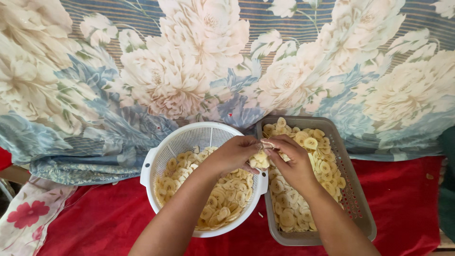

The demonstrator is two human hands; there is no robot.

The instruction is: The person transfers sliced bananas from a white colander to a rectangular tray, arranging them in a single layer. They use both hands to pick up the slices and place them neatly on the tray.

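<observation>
Head view: banana slices (260,160) sit at frame centre, pinched between both our hands above the gap between the two containers. Left hand (232,154) grips the clump from the left, right hand (289,159) from the right, fingers closed on it. White round colander (156,156) lower centre-left, grey rectangular basket (358,199) right, both holding slices. Red cloth (95,218) underneath, floral fabric (189,61) across the top.

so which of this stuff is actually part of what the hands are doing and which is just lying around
In use:
- left hand and right hand, together holding a clump of banana slices
- white round colander, part full of slices
- grey rectangular basket, holding more slices

Lying about:
- floral blanket behind
- red cloth underneath
- flowered white cloth at far left
</observation>
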